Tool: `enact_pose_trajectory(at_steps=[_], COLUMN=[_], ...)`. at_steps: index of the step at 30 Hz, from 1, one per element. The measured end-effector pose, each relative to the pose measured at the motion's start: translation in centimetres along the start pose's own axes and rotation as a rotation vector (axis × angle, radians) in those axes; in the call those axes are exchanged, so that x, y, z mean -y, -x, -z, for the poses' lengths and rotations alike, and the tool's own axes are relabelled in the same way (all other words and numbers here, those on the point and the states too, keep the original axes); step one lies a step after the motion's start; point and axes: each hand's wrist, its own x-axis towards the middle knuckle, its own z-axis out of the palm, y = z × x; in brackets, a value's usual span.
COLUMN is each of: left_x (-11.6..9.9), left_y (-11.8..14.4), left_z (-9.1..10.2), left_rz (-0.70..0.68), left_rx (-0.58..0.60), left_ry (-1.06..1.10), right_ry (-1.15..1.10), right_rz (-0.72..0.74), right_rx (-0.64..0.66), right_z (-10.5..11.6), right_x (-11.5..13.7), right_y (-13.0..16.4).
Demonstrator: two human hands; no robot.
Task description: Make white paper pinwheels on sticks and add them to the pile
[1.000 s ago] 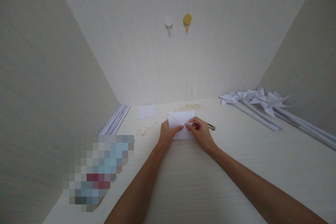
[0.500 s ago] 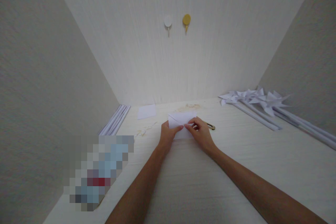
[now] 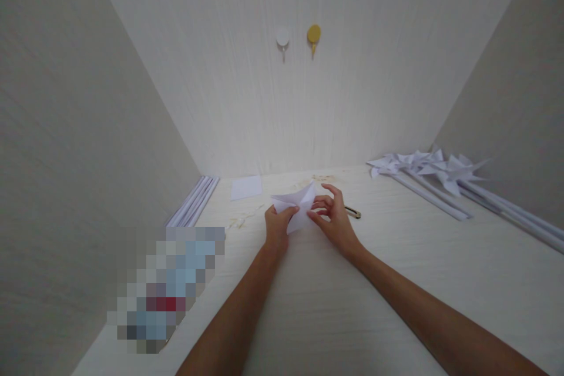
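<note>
Between thumb and fingers, my left hand (image 3: pixel 277 225) pinches a white paper sheet (image 3: pixel 303 214) above the white tabletop. Its upper corners rise up like points, and a crease or cut line runs towards the middle. My right hand (image 3: pixel 337 220) is just right of the sheet, index finger raised and thumb apart from it. The thumb tip is close to the paper's right edge; whether the other fingers touch it I cannot tell. Behind this hand a slim dark-edged tool (image 3: pixel 353 212), perhaps a utility knife, lies partly hidden.
Another white paper piece (image 3: pixel 245 187) lies at the back left, beside rolled paper sticks (image 3: pixel 194 200). White paper pinwheels (image 3: pixel 456 171) on sticks lie at the right. A blurred-out object (image 3: pixel 176 288) is at front left. Two hooks, white (image 3: pixel 282 39) and yellow (image 3: pixel 314 34), are on the back wall.
The sheet has tilted and shifted slightly left with my left hand, and its corners now stand up. My right hand's pinch on it has loosened, with the index finger lifting away.
</note>
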Motion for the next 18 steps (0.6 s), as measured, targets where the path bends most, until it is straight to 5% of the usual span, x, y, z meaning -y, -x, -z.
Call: enact_pose_trajectory(at_steps=[6, 18], left_x=[-0.1, 0.3], left_y=[-0.1, 1.5], left_z=[0.1, -1.3], left_rz=[0.03, 0.065], left_rx=[0.005, 0.003], left_ry=[0.055, 0.109], right_ry=[-0.031, -0.077], right_rz=[-0.096, -0.099], right_rx=[0.098, 0.065], right_z=[-0.1, -0.1], right_x=[-0.2, -0.2], right_y=[-0.2, -0.3])
